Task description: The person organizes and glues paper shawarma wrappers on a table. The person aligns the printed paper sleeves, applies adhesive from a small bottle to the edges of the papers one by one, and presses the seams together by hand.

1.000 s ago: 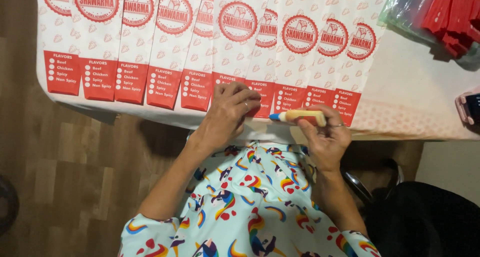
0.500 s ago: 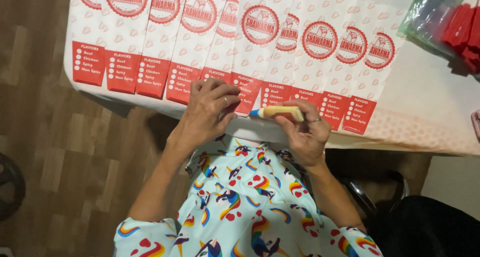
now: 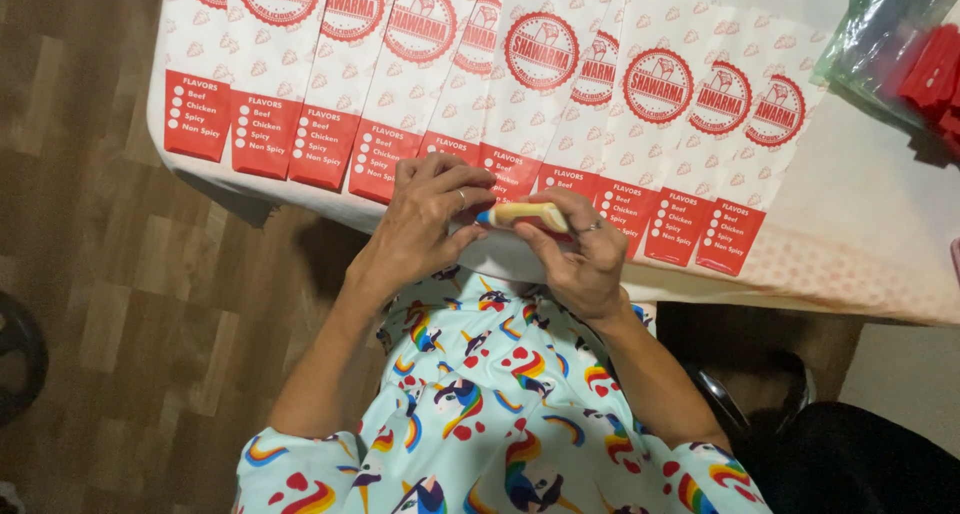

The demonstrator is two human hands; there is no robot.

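A row of several white paper bags (image 3: 545,84) with red round emblems and red checkbox panels lies overlapped along the table edge. My right hand (image 3: 580,259) grips a cream marker (image 3: 528,214) with a blue tip, held sideways just over the table edge. My left hand (image 3: 428,214) is curled beside it, its fingertips touching the marker's blue end and resting on the lower edge of a bag near the middle of the row.
The table (image 3: 880,204) has a white cover with a pale patterned border. A clear plastic bag with red items (image 3: 915,59) sits at the far right. Wooden floor (image 3: 130,304) lies to the left; a dark chair part (image 3: 20,359) is at the left edge.
My left hand has come off the bag's red panel and moved right to the marker's blue tip. The view has shifted, so the bags sit lower and further right.
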